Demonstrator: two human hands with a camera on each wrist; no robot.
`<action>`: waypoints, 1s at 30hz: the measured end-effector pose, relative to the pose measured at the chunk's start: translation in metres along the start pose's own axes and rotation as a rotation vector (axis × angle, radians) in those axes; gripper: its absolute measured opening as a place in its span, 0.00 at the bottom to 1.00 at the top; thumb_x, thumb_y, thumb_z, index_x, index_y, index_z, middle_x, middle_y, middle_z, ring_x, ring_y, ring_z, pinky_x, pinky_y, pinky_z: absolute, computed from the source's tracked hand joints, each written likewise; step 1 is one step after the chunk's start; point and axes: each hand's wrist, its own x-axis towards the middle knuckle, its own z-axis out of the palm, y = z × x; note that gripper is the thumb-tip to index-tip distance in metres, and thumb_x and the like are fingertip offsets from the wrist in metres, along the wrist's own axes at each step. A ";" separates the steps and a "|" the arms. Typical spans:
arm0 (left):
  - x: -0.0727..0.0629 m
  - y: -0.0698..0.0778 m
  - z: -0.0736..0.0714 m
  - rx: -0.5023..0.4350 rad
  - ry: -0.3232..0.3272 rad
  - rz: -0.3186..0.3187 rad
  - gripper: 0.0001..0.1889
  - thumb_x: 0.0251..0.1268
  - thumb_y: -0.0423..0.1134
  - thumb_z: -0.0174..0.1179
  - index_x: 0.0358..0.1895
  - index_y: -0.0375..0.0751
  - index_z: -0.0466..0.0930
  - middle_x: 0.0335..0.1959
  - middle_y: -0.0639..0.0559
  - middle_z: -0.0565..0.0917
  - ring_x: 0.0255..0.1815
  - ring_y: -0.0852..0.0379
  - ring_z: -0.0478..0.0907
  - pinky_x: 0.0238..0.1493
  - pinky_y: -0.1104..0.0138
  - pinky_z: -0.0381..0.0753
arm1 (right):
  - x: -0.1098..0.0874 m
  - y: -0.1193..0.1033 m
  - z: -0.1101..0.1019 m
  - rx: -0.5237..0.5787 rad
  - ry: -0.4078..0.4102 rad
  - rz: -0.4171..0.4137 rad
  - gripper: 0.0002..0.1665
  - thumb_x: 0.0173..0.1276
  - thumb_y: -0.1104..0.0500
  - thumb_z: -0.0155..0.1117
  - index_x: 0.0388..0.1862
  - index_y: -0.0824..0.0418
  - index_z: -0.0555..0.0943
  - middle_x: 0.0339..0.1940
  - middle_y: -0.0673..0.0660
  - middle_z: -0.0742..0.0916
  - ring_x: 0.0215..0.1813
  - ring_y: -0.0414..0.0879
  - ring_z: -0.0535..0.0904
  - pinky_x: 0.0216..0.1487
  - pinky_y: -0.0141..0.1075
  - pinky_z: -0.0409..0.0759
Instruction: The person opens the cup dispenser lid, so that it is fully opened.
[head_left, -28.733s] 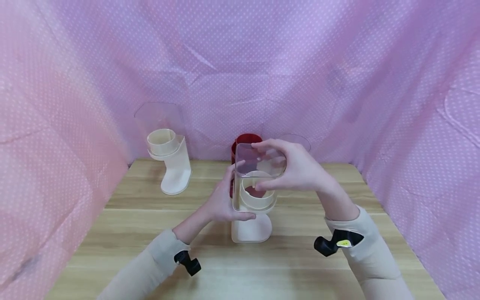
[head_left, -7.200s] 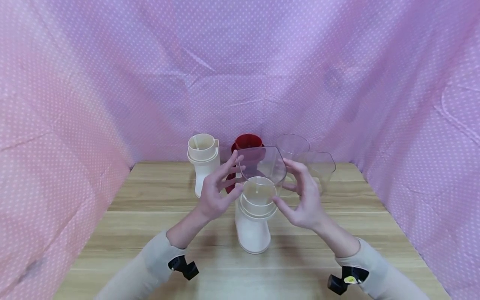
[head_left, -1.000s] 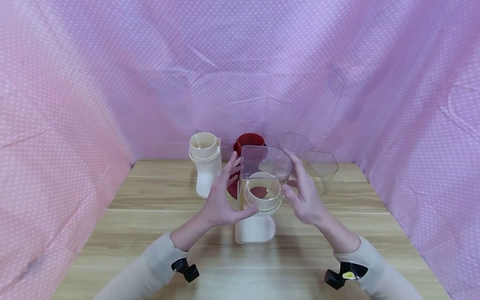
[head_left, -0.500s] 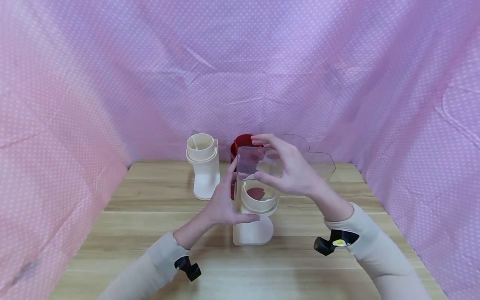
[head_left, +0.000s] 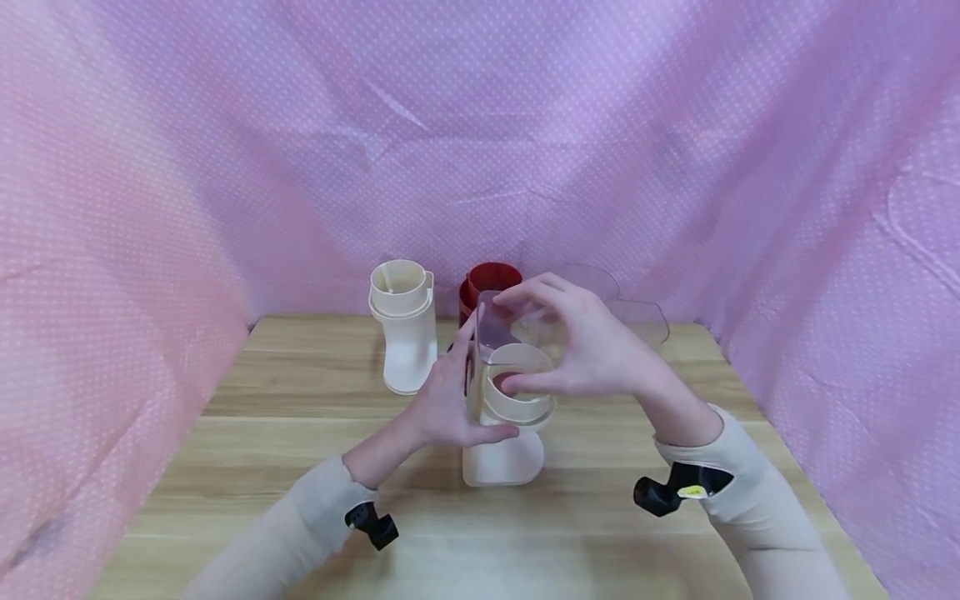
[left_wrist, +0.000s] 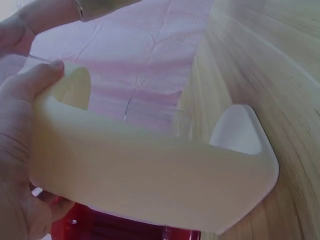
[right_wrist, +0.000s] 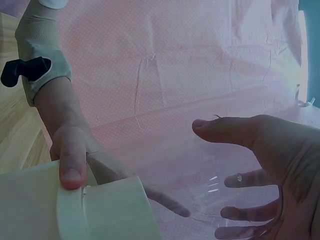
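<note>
A cream, boot-shaped stand [head_left: 502, 465] with a round collar at its top stands upright on the table in front of me. My left hand [head_left: 446, 408] grips its upper back, thumb at the front near the collar, as the left wrist view also shows. Over the collar sits a clear plastic container [head_left: 497, 323], flat on its left side. My right hand [head_left: 600, 346] holds this container from the right, thumb towards me and fingers at the far side. In the right wrist view the fingers [right_wrist: 250, 212] show through the clear wall. How the container meets the collar is hard to see.
A second cream stand [head_left: 409, 350] is behind to the left. A red stand [head_left: 495, 275] stands behind my hands, partly hidden. Back right are two clear containers, a rounded one [head_left: 592, 279] and an angular one [head_left: 643, 317]. Pink dotted cloth [head_left: 480, 167] encloses the wooden table.
Within the last second my right hand has moved from the container's right side up over its top. Since 28.7 s ago, the other cream stand has moved right and lost its clear container.
</note>
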 end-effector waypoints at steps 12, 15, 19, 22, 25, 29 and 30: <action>-0.003 -0.006 0.000 -0.054 0.005 -0.036 0.82 0.28 0.52 0.90 0.88 0.55 0.37 0.60 0.50 0.84 0.60 0.55 0.82 0.54 0.60 0.85 | 0.005 -0.002 -0.002 -0.011 0.007 0.009 0.46 0.48 0.46 0.92 0.67 0.53 0.81 0.59 0.45 0.87 0.60 0.39 0.84 0.62 0.44 0.87; -0.006 -0.008 0.001 -0.088 -0.001 -0.038 0.80 0.29 0.50 0.90 0.88 0.55 0.39 0.62 0.50 0.84 0.63 0.54 0.81 0.59 0.59 0.85 | 0.005 0.000 -0.001 -0.007 0.012 0.012 0.46 0.47 0.46 0.92 0.66 0.52 0.83 0.58 0.44 0.88 0.59 0.39 0.85 0.60 0.45 0.88; -0.006 -0.007 0.001 -0.101 -0.006 -0.022 0.76 0.30 0.49 0.89 0.86 0.53 0.44 0.65 0.48 0.82 0.67 0.52 0.78 0.65 0.53 0.83 | 0.005 0.003 -0.002 0.021 0.016 0.012 0.45 0.47 0.47 0.92 0.65 0.52 0.84 0.57 0.45 0.90 0.57 0.41 0.87 0.57 0.47 0.89; -0.005 -0.006 0.000 -0.091 -0.007 -0.018 0.76 0.30 0.49 0.89 0.86 0.51 0.44 0.65 0.47 0.80 0.67 0.51 0.78 0.65 0.52 0.83 | 0.008 0.006 -0.004 0.042 0.013 0.012 0.44 0.47 0.49 0.92 0.65 0.52 0.85 0.56 0.47 0.91 0.56 0.44 0.88 0.56 0.48 0.88; -0.005 -0.004 0.000 -0.076 -0.008 -0.032 0.76 0.29 0.50 0.89 0.85 0.51 0.44 0.66 0.46 0.79 0.68 0.51 0.77 0.65 0.53 0.83 | 0.009 0.009 -0.005 0.049 0.005 0.006 0.43 0.48 0.51 0.92 0.64 0.52 0.85 0.56 0.47 0.91 0.56 0.45 0.88 0.57 0.48 0.87; -0.006 -0.002 0.003 -0.071 -0.018 -0.061 0.75 0.30 0.51 0.89 0.85 0.53 0.45 0.69 0.47 0.78 0.71 0.51 0.75 0.68 0.53 0.82 | 0.007 0.012 -0.008 0.049 -0.015 0.009 0.43 0.49 0.51 0.91 0.66 0.52 0.84 0.58 0.47 0.90 0.57 0.43 0.86 0.59 0.48 0.87; -0.006 -0.002 0.003 -0.073 -0.019 -0.064 0.75 0.30 0.51 0.89 0.85 0.53 0.45 0.68 0.47 0.78 0.70 0.51 0.75 0.68 0.53 0.82 | 0.005 0.012 -0.008 0.045 -0.020 0.017 0.44 0.50 0.50 0.91 0.67 0.51 0.83 0.59 0.47 0.89 0.58 0.43 0.86 0.61 0.48 0.87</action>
